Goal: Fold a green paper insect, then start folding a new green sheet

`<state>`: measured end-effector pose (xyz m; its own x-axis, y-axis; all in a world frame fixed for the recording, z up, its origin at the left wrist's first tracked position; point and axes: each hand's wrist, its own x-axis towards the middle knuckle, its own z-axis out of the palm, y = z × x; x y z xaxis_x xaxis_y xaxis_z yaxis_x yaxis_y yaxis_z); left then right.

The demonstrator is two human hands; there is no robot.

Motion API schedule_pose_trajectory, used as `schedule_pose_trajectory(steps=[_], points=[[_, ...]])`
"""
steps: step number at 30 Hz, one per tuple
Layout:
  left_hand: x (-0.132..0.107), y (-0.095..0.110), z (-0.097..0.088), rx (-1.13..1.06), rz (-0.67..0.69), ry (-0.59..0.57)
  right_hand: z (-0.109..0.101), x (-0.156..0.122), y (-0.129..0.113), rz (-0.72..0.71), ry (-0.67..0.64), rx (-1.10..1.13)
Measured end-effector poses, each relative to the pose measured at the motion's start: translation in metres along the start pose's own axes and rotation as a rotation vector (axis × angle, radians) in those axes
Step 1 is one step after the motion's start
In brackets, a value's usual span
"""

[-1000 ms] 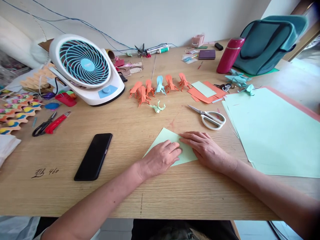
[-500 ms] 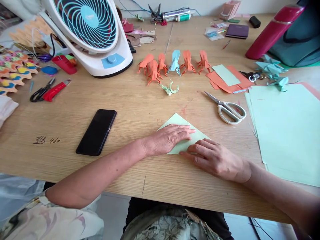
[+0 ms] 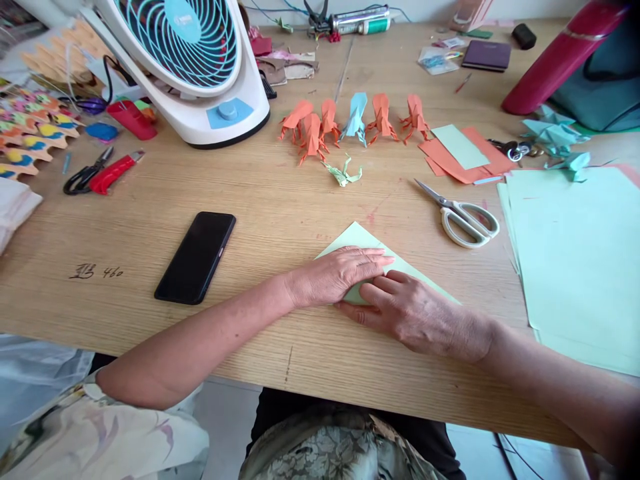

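Observation:
A light green sheet of paper, folded into a triangle, lies on the wooden table with its peak pointing away from me. My left hand rests flat on the paper's left and middle part, fingers stretched out to the right. Just beside it, my right hand presses on the folded near edge with curled fingers, the thumb side along that edge. The fingertips of my right hand come close to those of my left. Both hands cover much of the triangle, and its right corner shows past my right wrist.
Scissors lie to the right, near stacked green sheets. A black phone is on the left. Beyond are a small green folded figure, several orange folded figures, a blue one and a fan.
My right hand has slid left along the paper's near edge toward my left hand, uncovering the right corner. My left hand stays in place. The whole view has shifted slightly.

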<state>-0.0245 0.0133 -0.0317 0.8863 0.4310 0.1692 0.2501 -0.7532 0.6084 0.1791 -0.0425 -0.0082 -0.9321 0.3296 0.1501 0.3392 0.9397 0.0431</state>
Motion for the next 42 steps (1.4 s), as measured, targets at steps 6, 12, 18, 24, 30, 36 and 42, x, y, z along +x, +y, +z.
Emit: schedule_pose_trajectory(steps=[6,12,18,24,30,36,42], points=[[0.000,-0.002,0.002,0.031,0.036,0.012,-0.004,-0.020,0.002,0.052,-0.042,0.032],[-0.001,-0.004,0.002,0.062,0.065,0.022,-0.013,-0.058,0.009,0.073,-0.044,0.085],[-0.001,-0.001,0.002,0.169,0.068,0.027,-0.019,-0.062,0.013,0.270,0.124,0.250],[0.000,0.008,0.001,0.333,-0.025,0.113,0.009,-0.017,0.016,0.521,0.318,0.475],[-0.012,0.009,-0.009,0.352,-0.265,0.249,0.025,-0.010,0.021,0.424,0.313,0.351],[-0.026,0.030,-0.023,0.174,-0.463,0.176,0.028,-0.011,0.021,0.405,0.323,0.313],[-0.036,0.039,-0.015,0.306,-0.567,0.018,0.029,-0.010,0.022,0.384,0.314,0.264]])
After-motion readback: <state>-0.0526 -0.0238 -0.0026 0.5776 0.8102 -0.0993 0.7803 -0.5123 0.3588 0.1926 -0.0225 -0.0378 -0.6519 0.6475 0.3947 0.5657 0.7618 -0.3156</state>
